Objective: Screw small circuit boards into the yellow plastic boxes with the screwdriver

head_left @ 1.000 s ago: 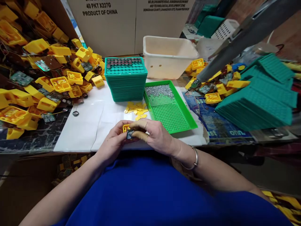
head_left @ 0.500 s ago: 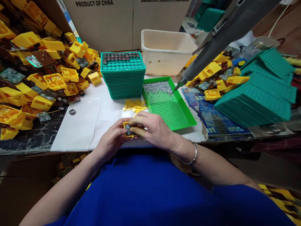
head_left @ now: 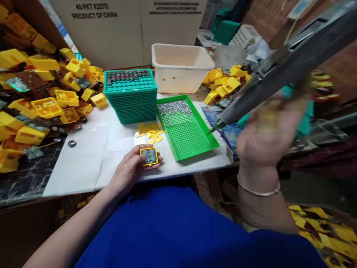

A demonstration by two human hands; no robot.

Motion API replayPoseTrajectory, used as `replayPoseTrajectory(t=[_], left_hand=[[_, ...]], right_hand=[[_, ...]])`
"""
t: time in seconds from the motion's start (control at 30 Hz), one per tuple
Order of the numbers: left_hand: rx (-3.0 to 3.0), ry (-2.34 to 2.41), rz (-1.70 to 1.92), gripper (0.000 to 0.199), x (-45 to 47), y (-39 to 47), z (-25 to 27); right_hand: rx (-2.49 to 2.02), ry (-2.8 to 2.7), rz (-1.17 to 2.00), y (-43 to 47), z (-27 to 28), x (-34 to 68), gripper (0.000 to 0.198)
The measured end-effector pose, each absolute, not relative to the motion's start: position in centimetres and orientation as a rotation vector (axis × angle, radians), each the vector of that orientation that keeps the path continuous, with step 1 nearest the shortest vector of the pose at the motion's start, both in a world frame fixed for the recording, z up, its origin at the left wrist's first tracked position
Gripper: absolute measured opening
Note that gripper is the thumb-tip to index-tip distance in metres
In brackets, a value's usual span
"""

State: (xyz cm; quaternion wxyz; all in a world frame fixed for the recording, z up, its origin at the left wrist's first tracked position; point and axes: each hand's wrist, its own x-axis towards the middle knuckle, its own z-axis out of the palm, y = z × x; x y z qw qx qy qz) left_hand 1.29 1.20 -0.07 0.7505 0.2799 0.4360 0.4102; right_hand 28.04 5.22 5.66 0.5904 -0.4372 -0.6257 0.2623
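Between the thumb and fingers of my left hand (head_left: 135,162) is a small yellow plastic case (head_left: 149,156), its open side facing up with a circuit board inside. My right hand (head_left: 272,128) is raised at the right, smeared by motion, close to the grey body of a power screwdriver (head_left: 251,85). Whether it touches the tool I cannot tell. The screwdriver slants down, its bit above the right side of a green perforated tray (head_left: 192,143). Silvery screws (head_left: 175,108) lie at that tray's far end. Small flat yellow pieces (head_left: 149,130) are scattered beyond the case.
A stack of teal trays (head_left: 131,104) holding small round parts stands behind, beside a whitish plastic bin (head_left: 181,74). Yellow casings (head_left: 46,108) with wires and boards pile up at left; more yellow casings (head_left: 225,83) lie at back right. A large carton (head_left: 111,37) closes off the back.
My right hand has left the yellow case and swung up and right to beside the screwdriver. My left hand keeps the case, whose board now shows fully. The view has shifted to the right.
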Motion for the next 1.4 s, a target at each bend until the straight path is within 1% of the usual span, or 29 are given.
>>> replayPoseTrajectory(t=[0.07, 0.1, 0.17, 0.3, 0.43, 0.53, 0.67, 0.9, 1.07, 1.17, 1.3, 1.4], left_hand=[[0.61, 0.946, 0.867, 0.037, 2.1, 1.7, -0.2], [0.609, 0.942, 0.851, 0.037, 2.5, 2.0, -0.3], [0.606, 0.93, 0.823, 0.036, 3.5, 2.6, -0.5], [0.578, 0.932, 0.814, 0.033, 4.6, 3.4, -0.8], [0.578, 0.928, 0.821, 0.03, 4.5, 3.5, -0.9], [0.581, 0.918, 0.807, 0.031, 4.3, 3.5, -0.9], [0.569, 0.938, 0.793, 0.032, 4.5, 3.6, -0.8], [0.559, 0.957, 0.809, 0.033, 4.5, 3.5, -0.7], [0.557, 0.954, 0.813, 0.033, 4.6, 3.6, -0.8], [0.559, 0.957, 0.807, 0.036, 4.7, 3.6, -0.8], [0.546, 0.955, 0.823, 0.035, 4.9, 3.6, -0.6], [0.527, 0.956, 0.823, 0.033, 5.0, 3.5, -0.5]], right_hand=[[-0.898, -1.253, 0.52, 6.5, 5.9, 28.9, 0.022], [-0.859, -1.241, 0.525, 7.2, 6.0, 29.2, 0.026], [-0.86, -1.35, 0.639, 8.9, 6.2, 29.5, 0.033], [-0.888, -1.385, 0.785, 12.6, 5.7, 28.7, 0.037], [-0.969, -1.344, 0.686, 15.5, 3.7, 27.4, 0.044], [-1.082, -1.328, 0.594, 16.4, 2.4, 27.1, 0.044], [-1.164, -1.281, 0.562, 16.7, 1.7, 27.3, 0.041], [-0.996, -1.245, 0.552, 16.8, 1.4, 27.1, 0.04], [-0.994, -1.226, 0.53, 16.7, 1.5, 26.8, 0.04], [-0.991, -1.212, 0.538, 16.8, 2.2, 26.8, 0.043], [-0.961, -1.221, 0.504, 15.7, 3.9, 25.8, 0.046], [-0.874, -1.251, 0.606, 13.0, 5.3, 23.7, 0.048]])
